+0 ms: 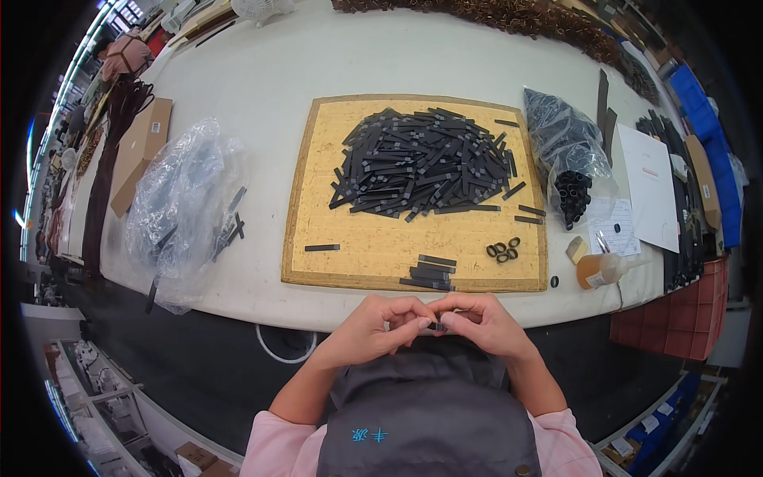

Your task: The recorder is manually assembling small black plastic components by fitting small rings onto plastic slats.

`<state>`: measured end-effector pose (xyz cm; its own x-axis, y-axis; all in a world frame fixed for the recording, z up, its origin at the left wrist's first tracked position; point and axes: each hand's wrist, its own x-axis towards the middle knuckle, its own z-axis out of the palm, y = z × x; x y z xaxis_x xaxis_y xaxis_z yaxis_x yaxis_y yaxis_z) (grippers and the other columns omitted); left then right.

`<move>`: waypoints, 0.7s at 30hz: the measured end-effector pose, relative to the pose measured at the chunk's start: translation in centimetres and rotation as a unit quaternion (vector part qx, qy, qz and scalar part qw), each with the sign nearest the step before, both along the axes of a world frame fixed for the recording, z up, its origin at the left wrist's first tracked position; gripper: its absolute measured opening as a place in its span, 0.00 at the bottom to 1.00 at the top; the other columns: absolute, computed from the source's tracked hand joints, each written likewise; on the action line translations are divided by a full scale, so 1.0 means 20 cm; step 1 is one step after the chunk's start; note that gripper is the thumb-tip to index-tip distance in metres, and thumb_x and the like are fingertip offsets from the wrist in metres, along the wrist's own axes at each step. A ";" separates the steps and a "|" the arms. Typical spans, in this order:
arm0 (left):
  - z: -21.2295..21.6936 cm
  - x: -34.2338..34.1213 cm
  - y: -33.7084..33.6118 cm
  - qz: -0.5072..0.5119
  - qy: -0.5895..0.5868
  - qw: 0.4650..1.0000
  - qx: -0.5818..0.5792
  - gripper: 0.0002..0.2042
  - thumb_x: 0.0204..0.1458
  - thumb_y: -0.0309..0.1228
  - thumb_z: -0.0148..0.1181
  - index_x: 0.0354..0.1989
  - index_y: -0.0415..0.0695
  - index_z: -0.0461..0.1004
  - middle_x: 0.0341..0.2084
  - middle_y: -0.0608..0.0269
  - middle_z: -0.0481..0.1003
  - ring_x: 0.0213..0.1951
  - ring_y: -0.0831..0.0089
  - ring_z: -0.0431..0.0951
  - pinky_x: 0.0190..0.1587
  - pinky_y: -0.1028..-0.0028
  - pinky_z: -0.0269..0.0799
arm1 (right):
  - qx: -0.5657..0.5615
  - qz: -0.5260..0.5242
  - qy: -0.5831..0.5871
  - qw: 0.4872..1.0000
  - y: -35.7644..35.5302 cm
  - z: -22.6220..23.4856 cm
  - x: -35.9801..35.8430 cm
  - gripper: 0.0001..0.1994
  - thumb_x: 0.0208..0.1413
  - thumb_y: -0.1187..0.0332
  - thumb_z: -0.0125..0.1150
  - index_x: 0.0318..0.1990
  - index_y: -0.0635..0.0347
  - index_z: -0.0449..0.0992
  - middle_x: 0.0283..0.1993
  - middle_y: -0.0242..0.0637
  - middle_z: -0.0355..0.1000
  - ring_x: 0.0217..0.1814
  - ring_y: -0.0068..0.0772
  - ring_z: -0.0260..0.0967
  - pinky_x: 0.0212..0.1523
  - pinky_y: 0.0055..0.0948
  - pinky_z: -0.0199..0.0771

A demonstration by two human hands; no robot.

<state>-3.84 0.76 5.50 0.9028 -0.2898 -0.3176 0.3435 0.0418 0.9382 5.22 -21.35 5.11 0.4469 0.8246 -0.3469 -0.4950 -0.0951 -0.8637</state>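
Observation:
At the table's near edge, my left hand [391,324] and my right hand [485,322] meet, thumbs and forefingers pinched on a small black strip piece [437,326]. Fingers cover most of it, so its full shape is hidden. Just beyond them lies a yellow board [373,262] bearing a large heap of short black strips [421,163]. A few more strips [429,273] lie together at the board's near edge, and a single strip [322,248] sits to their left. Several small black loops [502,250] are grouped at the board's right side.
Left of the board are a crumpled clear plastic bag [183,207] and a cardboard box [143,151]. On the right, a clear bag [568,139] holds black loops, near a bottle of amber liquid [600,270], a yellowish block [577,249] and white paper [648,179]. A red crate [675,310] stands below.

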 end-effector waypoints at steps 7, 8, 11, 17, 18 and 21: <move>0.03 0.02 -0.07 0.060 -0.185 0.972 0.135 0.05 0.58 0.22 0.63 0.41 0.37 0.79 0.28 0.67 0.77 0.29 0.83 0.76 0.33 0.81 0.72 | -0.008 -0.017 0.022 1.000 -0.01 -0.04 0.01 0.16 0.61 0.76 0.63 0.56 0.69 0.76 0.48 0.35 0.76 0.45 0.19 0.74 0.48 0.19 0.77; 0.04 0.01 -0.10 0.135 -0.156 0.974 0.095 0.05 0.57 0.22 0.63 0.40 0.37 0.79 0.30 0.63 0.78 0.31 0.78 0.79 0.35 0.78 0.75 | 0.004 -0.051 0.023 0.998 -0.01 -0.04 0.01 0.16 0.60 0.77 0.63 0.56 0.69 0.76 0.49 0.37 0.76 0.46 0.20 0.76 0.49 0.20 0.78; 0.03 0.00 -0.15 0.223 -0.140 0.960 0.098 0.04 0.56 0.20 0.64 0.39 0.36 0.79 0.32 0.60 0.80 0.34 0.76 0.82 0.39 0.77 0.77 | 0.012 -0.093 0.027 0.995 0.01 -0.03 0.01 0.14 0.57 0.83 0.63 0.51 0.72 0.76 0.48 0.42 0.75 0.52 0.28 0.75 0.52 0.30 0.83; -0.03 -0.02 -0.16 0.247 -0.147 0.947 0.144 0.06 0.56 0.21 0.65 0.40 0.35 0.79 0.33 0.58 0.81 0.35 0.74 0.83 0.40 0.76 0.78 | 0.022 -0.145 -0.030 0.989 0.04 -0.03 -0.02 0.12 0.57 0.84 0.62 0.48 0.72 0.74 0.49 0.43 0.74 0.49 0.31 0.77 0.52 0.31 0.83; -0.03 -0.02 -0.16 0.250 -0.129 0.953 0.114 0.05 0.57 0.21 0.65 0.41 0.34 0.79 0.33 0.59 0.82 0.35 0.76 0.83 0.41 0.78 0.78 | 0.020 -0.145 -0.028 0.989 0.05 -0.03 -0.02 0.12 0.57 0.84 0.62 0.48 0.72 0.74 0.49 0.43 0.74 0.49 0.31 0.77 0.52 0.31 0.83; -0.03 -0.02 -0.17 0.253 -0.084 0.962 0.056 0.06 0.58 0.21 0.64 0.41 0.34 0.80 0.33 0.59 0.82 0.36 0.77 0.83 0.41 0.78 0.78 | 0.026 -0.141 -0.019 0.990 0.05 -0.04 -0.01 0.10 0.58 0.84 0.62 0.47 0.71 0.73 0.47 0.44 0.73 0.47 0.32 0.77 0.51 0.30 0.83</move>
<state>-4.32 -2.65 4.87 0.9604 0.2288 -0.1590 0.1492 0.0593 0.9870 5.00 -20.38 4.40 0.6734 0.6819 -0.2856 -0.4625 0.0872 -0.8823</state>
